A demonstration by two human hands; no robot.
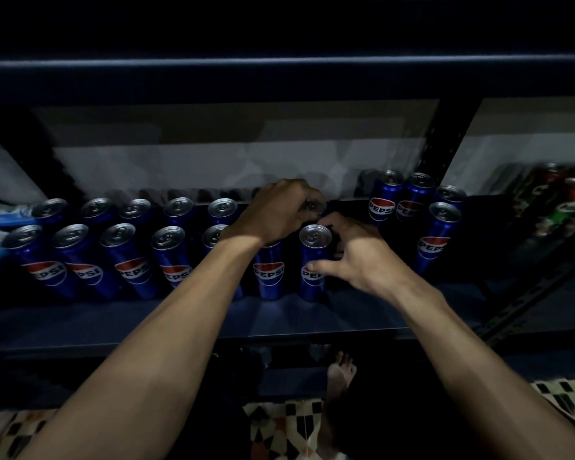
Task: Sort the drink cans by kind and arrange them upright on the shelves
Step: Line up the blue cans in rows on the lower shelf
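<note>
Thumb and fingers of the right hand (pixel 356 257) wrap the nearest blue aluminium Pepsi can (pixel 314 260). It stands upright at the front row's right end on the dark metal shelf (pixel 279 323), thumb across the label and fingers curled behind. Just beyond, the left hand (pixel 276 210) curls down over a back-row can (pixel 311 205). The gap to fill probably lies rightward, toward the loose Pepsi cluster (pixel 415 204), nearer the right hand.
</note>
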